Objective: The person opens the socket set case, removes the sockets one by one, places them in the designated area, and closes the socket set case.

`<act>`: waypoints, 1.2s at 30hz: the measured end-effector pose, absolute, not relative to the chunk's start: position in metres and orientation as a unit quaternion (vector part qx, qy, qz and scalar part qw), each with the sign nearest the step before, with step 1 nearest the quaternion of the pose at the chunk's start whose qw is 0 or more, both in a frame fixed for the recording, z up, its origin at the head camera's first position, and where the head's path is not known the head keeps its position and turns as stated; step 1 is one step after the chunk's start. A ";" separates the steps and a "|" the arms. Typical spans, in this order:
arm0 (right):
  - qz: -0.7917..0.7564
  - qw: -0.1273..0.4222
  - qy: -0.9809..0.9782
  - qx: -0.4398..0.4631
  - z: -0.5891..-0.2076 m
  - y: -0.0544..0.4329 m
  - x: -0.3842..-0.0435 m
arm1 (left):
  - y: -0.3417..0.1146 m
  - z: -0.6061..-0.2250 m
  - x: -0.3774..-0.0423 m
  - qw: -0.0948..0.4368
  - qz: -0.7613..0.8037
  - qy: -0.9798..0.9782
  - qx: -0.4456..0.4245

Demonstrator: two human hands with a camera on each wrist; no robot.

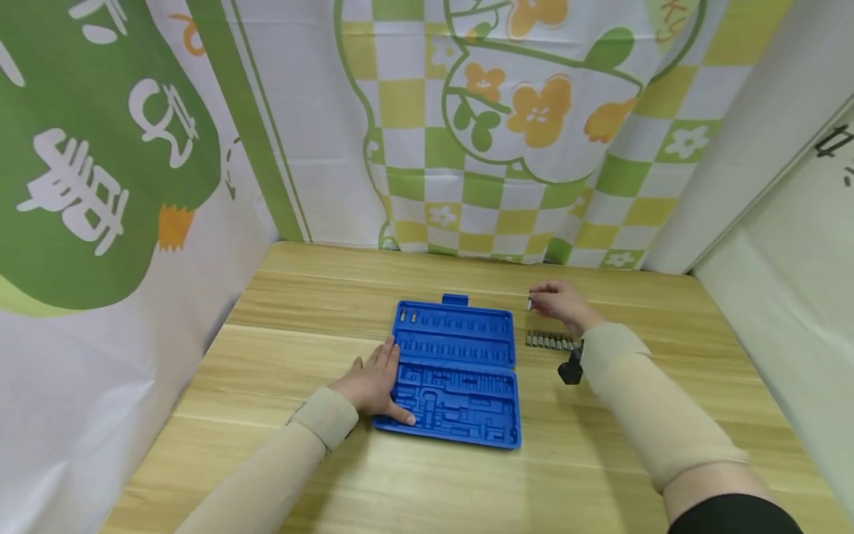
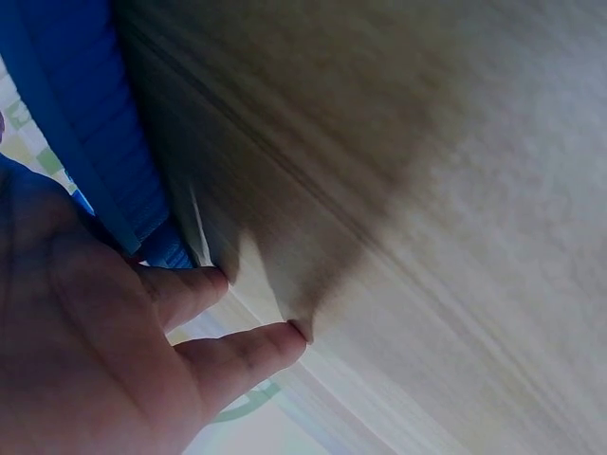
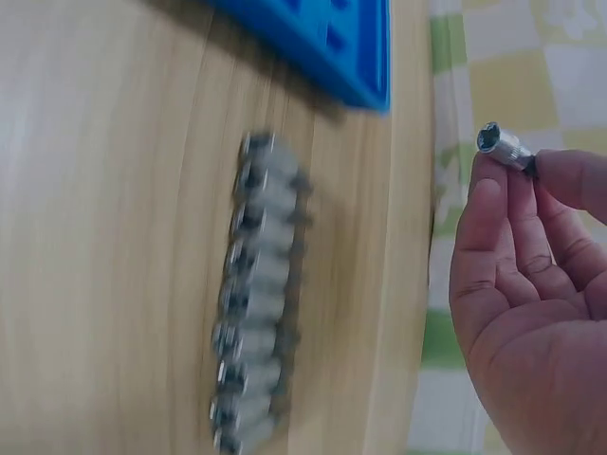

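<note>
An open blue plastic case (image 1: 467,336) with moulded slots lies on the table. Two small metal bits (image 1: 408,317) stand in its upper left corner. My left hand (image 1: 373,382) rests on the case's left edge, thumb over the lower corner; in the left wrist view two fingertips (image 2: 289,336) touch the wood beside the blue wall. Beyond the case's right side, my right hand (image 1: 562,302) pinches a silver bit socket (image 3: 505,146) between thumb and fingers, raised off the table. Its hollow end faces the wrist camera, and its dark tip is partly hidden by the thumb.
A row of several similar bit sockets (image 1: 547,340) lies on the table (image 1: 320,297), right of the case and below my right hand. A patterned curtain (image 1: 460,193) hangs behind the far edge, with white cloth on both sides.
</note>
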State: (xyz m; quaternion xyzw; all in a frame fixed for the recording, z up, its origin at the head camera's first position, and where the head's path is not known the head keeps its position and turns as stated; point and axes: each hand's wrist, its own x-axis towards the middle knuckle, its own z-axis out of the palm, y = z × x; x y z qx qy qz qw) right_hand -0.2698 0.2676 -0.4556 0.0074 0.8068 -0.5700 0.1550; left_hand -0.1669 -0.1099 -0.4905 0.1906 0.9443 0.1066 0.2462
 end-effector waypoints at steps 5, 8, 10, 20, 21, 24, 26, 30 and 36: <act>-0.557 0.153 0.816 0.015 -0.454 0.295 -0.261 | -0.110 -0.490 -0.167 0.249 0.109 0.944 0.189; -0.545 0.153 0.824 0.025 -0.455 0.312 -0.255 | -0.111 -0.489 -0.167 0.251 0.113 0.943 0.187; -0.532 0.154 0.832 0.033 -0.457 0.322 -0.251 | -0.112 -0.488 -0.167 0.253 0.112 0.943 0.185; -0.445 0.183 0.874 0.065 -0.472 0.354 -0.236 | -0.112 -0.483 -0.168 0.263 0.114 0.941 0.183; -0.438 0.185 0.878 0.065 -0.472 0.355 -0.235 | -0.112 -0.482 -0.168 0.263 0.112 0.941 0.183; -0.407 0.185 0.893 0.052 -0.473 0.355 -0.234 | -0.111 -0.483 -0.169 0.259 0.111 0.941 0.185; -0.386 0.183 0.903 0.042 -0.473 0.354 -0.234 | -0.111 -0.482 -0.168 0.258 0.109 0.942 0.185; -0.353 0.179 0.918 0.032 -0.475 0.353 -0.235 | -0.110 -0.483 -0.168 0.258 0.113 0.941 0.186; -0.340 0.185 0.921 0.033 -0.478 0.351 -0.235 | -0.109 -0.486 -0.168 0.261 0.114 0.941 0.184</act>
